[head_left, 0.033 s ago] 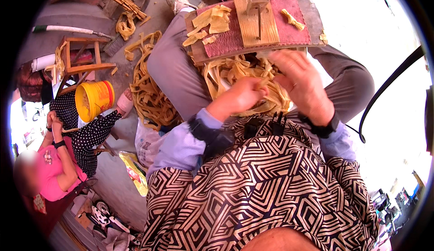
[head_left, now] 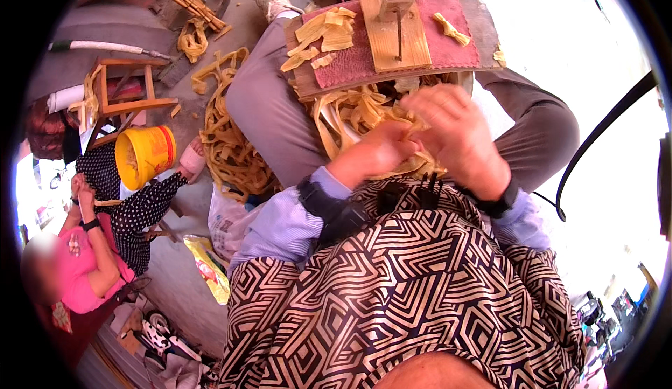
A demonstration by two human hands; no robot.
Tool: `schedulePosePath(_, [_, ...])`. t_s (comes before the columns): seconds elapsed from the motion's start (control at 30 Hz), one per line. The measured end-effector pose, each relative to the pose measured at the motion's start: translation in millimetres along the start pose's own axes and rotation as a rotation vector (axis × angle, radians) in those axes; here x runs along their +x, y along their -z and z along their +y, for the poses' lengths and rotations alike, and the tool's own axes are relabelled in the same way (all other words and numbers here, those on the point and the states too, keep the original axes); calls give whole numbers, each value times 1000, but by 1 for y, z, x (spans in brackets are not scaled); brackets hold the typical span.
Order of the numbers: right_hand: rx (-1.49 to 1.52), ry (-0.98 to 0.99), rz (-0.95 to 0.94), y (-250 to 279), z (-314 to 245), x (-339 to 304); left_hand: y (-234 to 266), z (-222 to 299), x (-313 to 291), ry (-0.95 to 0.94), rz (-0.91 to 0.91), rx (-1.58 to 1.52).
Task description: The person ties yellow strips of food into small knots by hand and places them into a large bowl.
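Note:
Above my lap, my left hand [head_left: 378, 152] is closed in a pinch at a flat yellow-tan strip, most of it hidden by the fingers. My right hand [head_left: 460, 137] meets it at the fingertips, its fingers stretched out and blurred by motion. Under both hands lies a heap of loose yellow-tan strips [head_left: 364, 109] between my knees. Just beyond stands a wooden board [head_left: 299, 84] covered with red cloth [head_left: 448, 21]. On it sits a wooden block [head_left: 392, 42] with an upright metal rod. Short strip pieces [head_left: 336, 28] and a knotted strip [head_left: 451, 30] lie beside the block.
More strips [head_left: 234, 147] are piled on the floor left of my knee. Farther left are a yellow bucket [head_left: 136, 161], a wooden stool frame [head_left: 105, 102] and a seated person in a pink top [head_left: 91, 263] with hands together. A black strap [head_left: 602, 137] curves at the right.
My left hand has moved slightly right, up against my right hand. The right hand has come slightly toward me. The strip at my left fingertips shows less.

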State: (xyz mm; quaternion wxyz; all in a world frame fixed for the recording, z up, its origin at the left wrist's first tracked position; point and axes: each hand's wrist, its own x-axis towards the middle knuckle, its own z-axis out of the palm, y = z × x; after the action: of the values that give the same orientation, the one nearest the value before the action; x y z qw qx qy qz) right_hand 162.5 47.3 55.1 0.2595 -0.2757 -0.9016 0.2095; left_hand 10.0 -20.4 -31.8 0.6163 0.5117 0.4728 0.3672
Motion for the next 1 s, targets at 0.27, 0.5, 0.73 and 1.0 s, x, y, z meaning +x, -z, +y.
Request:
schedulePosePath(0.27, [161,-487,-5,4,21,-45,11,90,-20,313,-422,-49])
schedulePosePath(0.5, [1195,-557,-282,46,-41,-14,11,82,6,-14,-99,-167])
schedulePosePath(0.73, [171,-542,263,-9,13,-3,-3,82,15,159,-47,-738])
schedulePosePath(1.0, [8,-389,115,-16,15,-8,11,29,13,405,-205,-887])
